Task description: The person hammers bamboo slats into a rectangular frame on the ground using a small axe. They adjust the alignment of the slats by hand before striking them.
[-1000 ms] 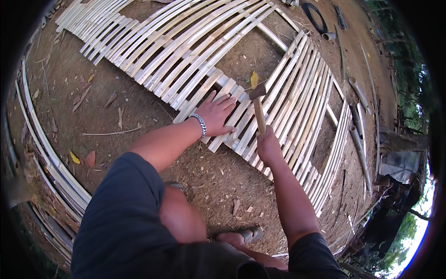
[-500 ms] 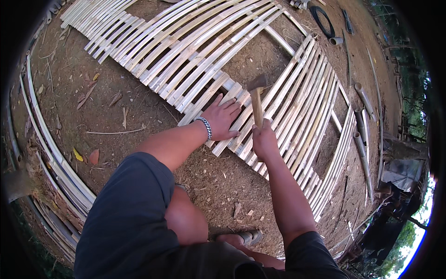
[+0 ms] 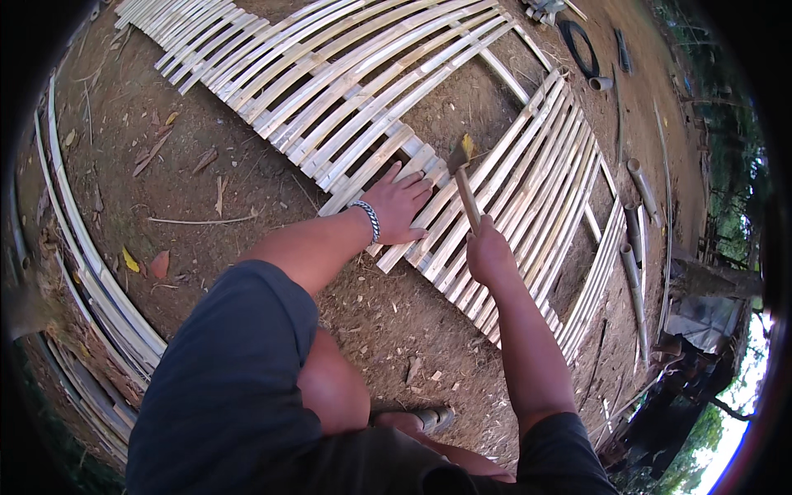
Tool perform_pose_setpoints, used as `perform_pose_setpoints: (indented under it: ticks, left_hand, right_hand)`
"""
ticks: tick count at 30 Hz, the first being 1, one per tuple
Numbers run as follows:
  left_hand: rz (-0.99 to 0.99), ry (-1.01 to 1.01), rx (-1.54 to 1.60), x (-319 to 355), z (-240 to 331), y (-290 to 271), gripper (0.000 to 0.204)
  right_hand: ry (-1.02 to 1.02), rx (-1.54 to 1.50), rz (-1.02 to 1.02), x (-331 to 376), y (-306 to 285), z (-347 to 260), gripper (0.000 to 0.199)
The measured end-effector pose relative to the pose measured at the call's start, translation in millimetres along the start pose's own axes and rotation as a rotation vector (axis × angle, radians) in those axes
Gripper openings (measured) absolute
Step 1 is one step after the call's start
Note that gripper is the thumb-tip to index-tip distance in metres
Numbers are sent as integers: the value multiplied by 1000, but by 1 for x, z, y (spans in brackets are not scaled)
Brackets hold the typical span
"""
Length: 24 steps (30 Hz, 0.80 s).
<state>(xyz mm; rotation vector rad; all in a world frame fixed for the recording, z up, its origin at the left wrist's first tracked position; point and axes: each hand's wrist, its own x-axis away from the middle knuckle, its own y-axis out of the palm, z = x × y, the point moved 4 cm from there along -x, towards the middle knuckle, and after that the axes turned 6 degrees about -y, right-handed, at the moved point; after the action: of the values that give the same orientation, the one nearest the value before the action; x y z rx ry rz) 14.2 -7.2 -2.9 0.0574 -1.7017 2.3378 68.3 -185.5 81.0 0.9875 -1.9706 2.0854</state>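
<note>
The left hand (image 3: 400,206) lies flat and open, fingers spread, palm pressed on the ends of pale bamboo slats (image 3: 429,177) where two slatted panels meet. A metal chain bracelet (image 3: 368,219) circles its wrist. The right hand (image 3: 488,252) is clenched around the wooden handle of a hammer (image 3: 464,181), which stands nearly upright, its dark head raised just above the slats and just beside the left hand's fingertips. The bamboo panel (image 3: 536,181) is made of long, narrow split strips, smooth and light yellow, laid side by side and curving with the lens. It rests on bare brown dirt ground (image 3: 247,190) scattered with dry leaves and chips. More loose strips (image 3: 91,272) lie along the left edge. A sandalled foot (image 3: 429,418) shows below the knee.
</note>
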Motion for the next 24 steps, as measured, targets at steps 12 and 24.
perform_pose_setpoints:
  ticks: [12, 24]
  left_hand:
    - [32, -10, -2, 0, -7, 0, 88]
    - [41, -12, 29, 4, -6, 3, 85]
  right_hand:
    - [-101, -176, 102, -19, 27, -11, 39]
    - [-14, -430, 120, -3, 28, -10, 40]
